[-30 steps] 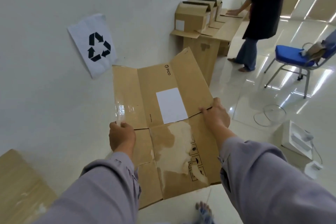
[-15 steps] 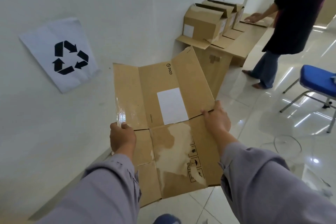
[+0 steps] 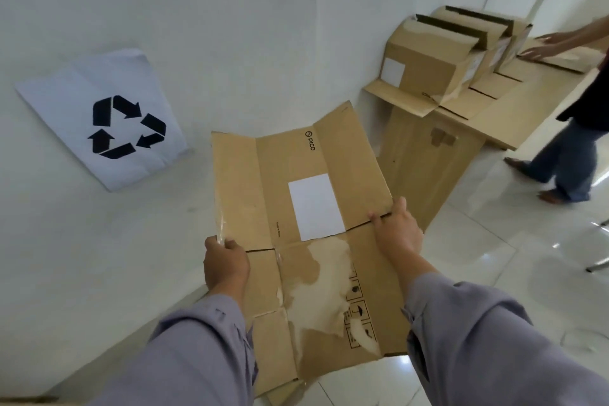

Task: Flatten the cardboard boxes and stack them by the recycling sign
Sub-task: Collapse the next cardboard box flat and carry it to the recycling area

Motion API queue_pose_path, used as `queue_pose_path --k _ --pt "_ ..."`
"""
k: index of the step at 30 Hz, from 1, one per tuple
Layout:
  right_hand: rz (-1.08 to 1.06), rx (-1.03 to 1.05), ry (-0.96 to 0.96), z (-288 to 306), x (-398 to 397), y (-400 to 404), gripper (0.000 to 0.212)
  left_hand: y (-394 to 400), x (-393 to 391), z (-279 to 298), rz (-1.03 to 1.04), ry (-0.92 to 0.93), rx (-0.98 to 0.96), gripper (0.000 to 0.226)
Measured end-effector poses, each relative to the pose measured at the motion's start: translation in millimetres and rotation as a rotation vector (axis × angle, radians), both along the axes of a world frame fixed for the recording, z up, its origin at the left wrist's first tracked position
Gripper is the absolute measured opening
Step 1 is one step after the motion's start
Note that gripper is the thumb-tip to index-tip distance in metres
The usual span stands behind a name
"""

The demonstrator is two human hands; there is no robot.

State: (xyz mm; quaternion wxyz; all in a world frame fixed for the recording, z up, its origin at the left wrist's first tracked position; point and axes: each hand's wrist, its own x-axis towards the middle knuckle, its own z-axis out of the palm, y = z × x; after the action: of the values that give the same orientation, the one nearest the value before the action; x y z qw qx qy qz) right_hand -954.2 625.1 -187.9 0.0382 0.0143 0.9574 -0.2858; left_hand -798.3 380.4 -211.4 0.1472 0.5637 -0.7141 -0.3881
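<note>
I hold a flattened brown cardboard box (image 3: 306, 208) in front of me, with a white label and torn patches on its face. My left hand (image 3: 225, 262) grips its left edge, and my right hand (image 3: 397, 229) grips its right edge at the flap slit. A white sheet with a black recycling sign (image 3: 127, 125) hangs on the wall to the left, apart from the box. Two unflattened boxes (image 3: 428, 66) stand on a low cardboard-covered surface at the back right.
Another person (image 3: 573, 142) stands at the right, hands on flat cardboard (image 3: 566, 58) beyond the boxes. A tall cardboard panel (image 3: 425, 155) stands upright below that surface. Glossy white floor tiles (image 3: 494, 257) spread to the right; the white wall (image 3: 99, 241) runs along the left.
The view has swung left and nearer to the wall, so the recycling sign sits larger and closer. The blue chair has left the frame. My grip on the box is unchanged.
</note>
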Motion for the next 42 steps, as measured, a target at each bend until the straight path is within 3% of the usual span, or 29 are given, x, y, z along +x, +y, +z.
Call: queue_pose_path --k 6,17,24,37,42 --pt "0.158 0.019 -0.019 -34 -53 4 0.03 36 -21 -32 0.137 -0.035 -0.003 0.032" --pt "0.39 0.118 -0.093 -155 -76 22 0.027 117 -6 -155 0.379 -0.126 0.064 0.036" --pt "0.435 0.072 -0.163 -303 -57 0 0.031 100 22 -284 0.406 -0.142 0.035 0.035" --pt "0.501 -0.028 -0.194 -632 -51 -67 0.033 33 41 -609 0.363 -0.075 -0.042 0.032" --pt "0.586 -0.091 -0.262 -708 -50 -69 0.064 29 44 -680 0.35 -0.093 -0.002 0.034"
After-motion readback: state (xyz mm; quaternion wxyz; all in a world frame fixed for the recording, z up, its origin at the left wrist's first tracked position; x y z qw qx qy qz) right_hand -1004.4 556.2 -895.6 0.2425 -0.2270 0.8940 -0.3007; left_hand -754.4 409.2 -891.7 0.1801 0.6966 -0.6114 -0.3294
